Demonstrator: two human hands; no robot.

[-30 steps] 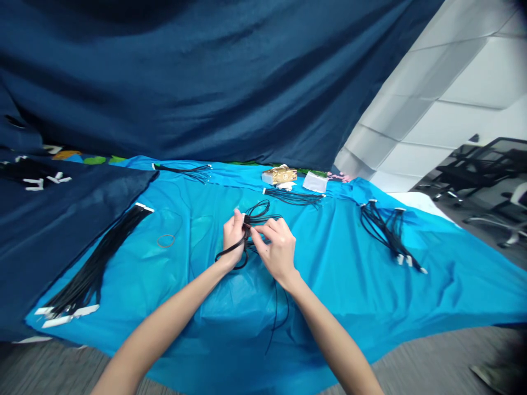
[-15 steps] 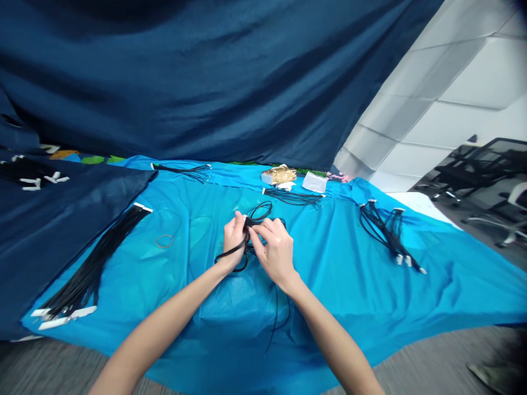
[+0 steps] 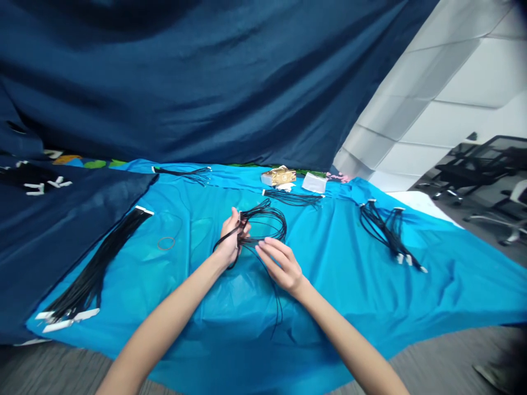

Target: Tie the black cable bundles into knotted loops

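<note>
A dark blue draped curtain is hanging beyond the fingers, and a wrinkled, bright blue cloth is spreading beneath them. A long bundle of black cables with white ends is lying well left of the fingers; a looser bundle of black, white-tipped cables is resting well to their right. A round coil of thin black cable is sitting in the left hand, whose fingers are gripping its left side. The right hand is holding its fingers close together at the coil's near edge; whether they are pinching a strand, I cannot tell. A gold-and-white packet is lying beyond the fingertips, a thin orange-brown ring to their left.
</note>
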